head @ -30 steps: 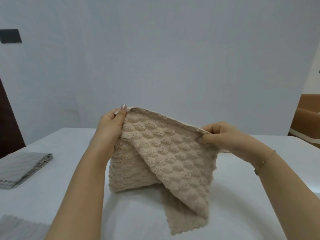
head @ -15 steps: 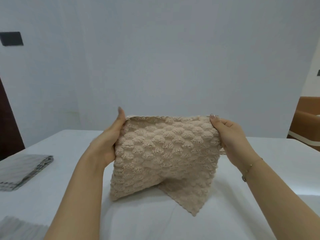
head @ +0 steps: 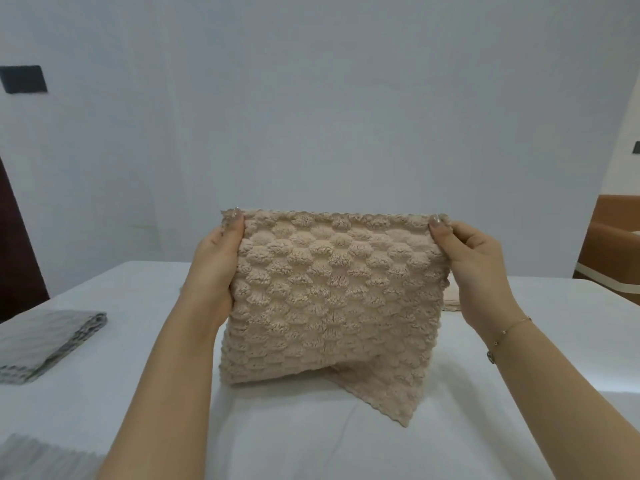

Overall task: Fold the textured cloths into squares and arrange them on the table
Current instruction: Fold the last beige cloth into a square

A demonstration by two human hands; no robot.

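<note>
Both hands are up in front of the person and well apart, each clamped on a top corner of the beige bobble cloth (head: 329,292): the left hand (head: 216,268) pinches the corner at about ten o'clock of the cloth, thumb over the front face, and the right hand (head: 474,268) pinches the corner at about two o'clock. A second ago the top edge sagged and slanted between closer hands, with a loose flap hanging low in front; now the hands have drawn apart and the scalloped top edge runs taut and level from nine to three o'clock. That tells me the half-fold is being squared up, top corners matched, before it goes down. The cloth hangs upright, its textured face toward the person, its long axis running side to side, and its lower edge seems to brush the white table (head: 346,445) or hang just above it; I cannot tell which. One layer is not aligned: a pointed corner (head: 401,415) pokes out below at about five o'clock, so I judge this cloth still needs straightening and at least one more fold. At nine o'clock on the table lies a folded grey cloth (head: 48,344), and another grey cloth (head: 38,457) shows at seven o'clock. A beige edge (head: 452,301) peeks from behind the right wrist.
</note>
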